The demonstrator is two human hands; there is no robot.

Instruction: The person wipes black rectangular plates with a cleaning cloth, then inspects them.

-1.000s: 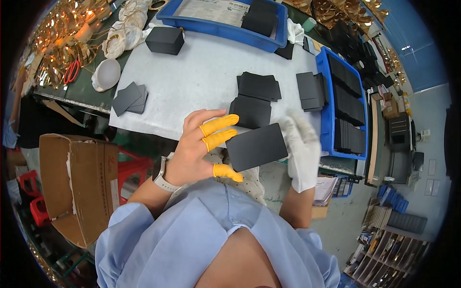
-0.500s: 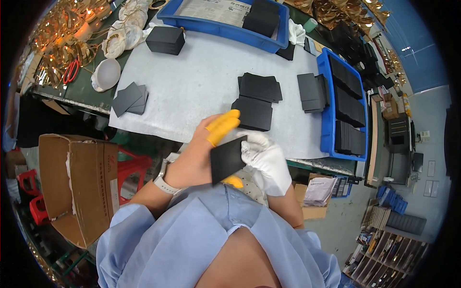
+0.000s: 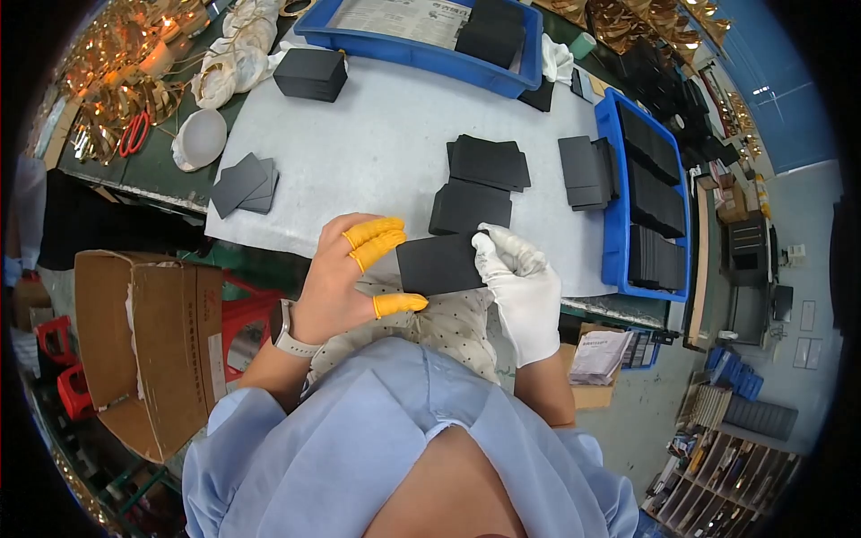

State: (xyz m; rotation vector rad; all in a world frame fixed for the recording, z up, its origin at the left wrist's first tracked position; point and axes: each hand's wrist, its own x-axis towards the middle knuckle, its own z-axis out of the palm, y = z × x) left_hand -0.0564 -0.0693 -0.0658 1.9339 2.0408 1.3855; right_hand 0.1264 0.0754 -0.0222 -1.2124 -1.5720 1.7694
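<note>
A black rectangular card (image 3: 439, 264) is held in front of my body, just off the table's near edge. My right hand (image 3: 518, 282), in a white glove, pinches the card at its right end. My left hand (image 3: 345, 278), bare except for yellow finger cots, is at the card's left end with thumb and fingers apart; whether a fingertip touches the card I cannot tell. Beyond the card, a stack of black cards (image 3: 469, 209) lies on the table, with another pile of black cards (image 3: 489, 163) behind it.
White sheeting (image 3: 359, 134) covers the table. A blue tray (image 3: 608, 202) of black cards stands right, beside a small card pile (image 3: 583, 175). Far back are another blue tray (image 3: 404, 56) and a card stack (image 3: 310, 75). Loose cards (image 3: 244, 186) lie left; a cardboard box (image 3: 148, 350) stands below.
The card has turned from steeply tilted to nearly level. My left hand has moved left, off the card's face, and its fingers have spread. My right hand has shifted slightly right, still holding the card.
</note>
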